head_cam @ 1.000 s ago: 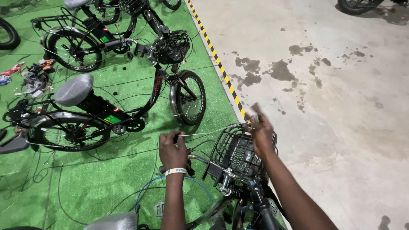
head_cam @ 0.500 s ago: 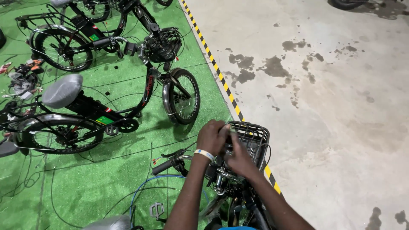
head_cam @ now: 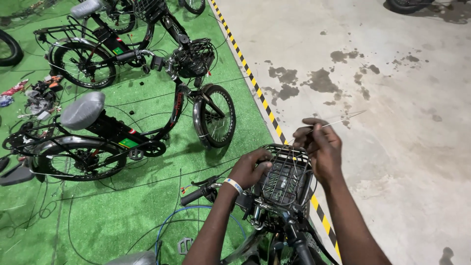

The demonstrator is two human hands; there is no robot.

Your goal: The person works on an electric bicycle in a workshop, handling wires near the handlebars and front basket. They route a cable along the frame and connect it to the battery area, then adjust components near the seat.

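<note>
Wire point(head_cam: 338, 120) is being pinched near one end by the right hand point(head_cam: 321, 147), fingers closed on it, above the basket point(head_cam: 284, 176); its long axis is running up and to the right, the free end pointing out over the concrete floor point(head_cam: 392, 147). The basket's near rim is being gripped by the left hand point(head_cam: 250, 169), fingers curled, just above the handlebar point(head_cam: 196, 194)

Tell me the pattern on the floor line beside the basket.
Yellow-and-black diagonal stripes on the floor line, head view.
</note>
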